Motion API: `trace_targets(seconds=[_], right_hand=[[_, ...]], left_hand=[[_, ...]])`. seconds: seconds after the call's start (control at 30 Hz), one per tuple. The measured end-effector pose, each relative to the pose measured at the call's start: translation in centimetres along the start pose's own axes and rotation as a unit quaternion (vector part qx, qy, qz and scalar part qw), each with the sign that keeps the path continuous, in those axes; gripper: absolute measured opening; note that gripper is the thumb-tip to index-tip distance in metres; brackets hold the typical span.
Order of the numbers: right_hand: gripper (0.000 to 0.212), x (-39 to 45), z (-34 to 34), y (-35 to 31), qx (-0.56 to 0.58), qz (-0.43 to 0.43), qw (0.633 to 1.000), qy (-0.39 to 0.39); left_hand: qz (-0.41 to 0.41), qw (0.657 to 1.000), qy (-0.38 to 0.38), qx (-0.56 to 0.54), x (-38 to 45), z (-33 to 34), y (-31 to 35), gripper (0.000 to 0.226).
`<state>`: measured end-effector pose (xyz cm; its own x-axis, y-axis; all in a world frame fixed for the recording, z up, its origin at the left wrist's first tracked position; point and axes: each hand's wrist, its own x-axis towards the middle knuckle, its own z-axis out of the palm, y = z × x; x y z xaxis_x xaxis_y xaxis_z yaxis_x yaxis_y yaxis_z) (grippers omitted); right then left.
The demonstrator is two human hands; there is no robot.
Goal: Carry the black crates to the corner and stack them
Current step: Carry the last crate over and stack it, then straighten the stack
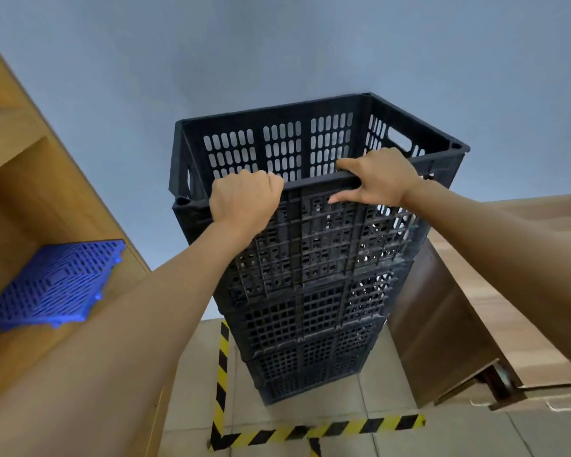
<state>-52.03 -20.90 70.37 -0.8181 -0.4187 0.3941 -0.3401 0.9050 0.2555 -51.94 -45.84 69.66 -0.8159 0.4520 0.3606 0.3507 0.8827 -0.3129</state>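
A tall stack of black slotted crates (314, 311) stands on the tiled floor in the corner, inside a yellow-and-black tape outline (223, 374). The top crate (277, 150) sits open and empty on the stack. My left hand (243, 197) grips its near rim with curled fingers, left of the middle. My right hand (378, 181) holds the same rim further right, fingers over the edge and thumb against the outer wall.
A wooden shelf unit (30, 192) rises on the left with a blue plastic grid panel (53, 285) lying on it. Large cardboard boxes (495, 291) stand close on the right of the stack. A grey-blue wall (277, 44) is behind.
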Motion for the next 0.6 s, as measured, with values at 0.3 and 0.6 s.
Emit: trace_targets(seconds=[0.3,0.6], right_hand=[[0.066,2.8,1.7,-3.1,-0.011,0.037,0.999,0.008],[0.059,6.0,2.6,-5.6,-0.002,0.059,0.998,0.014]], left_hand=[[-0.013,0.996,0.066,-0.060,2.1,2.9,-5.4,0.047],[-0.056,0.988,0.100,-0.099,4.4,5.3,-9.8,0.057]])
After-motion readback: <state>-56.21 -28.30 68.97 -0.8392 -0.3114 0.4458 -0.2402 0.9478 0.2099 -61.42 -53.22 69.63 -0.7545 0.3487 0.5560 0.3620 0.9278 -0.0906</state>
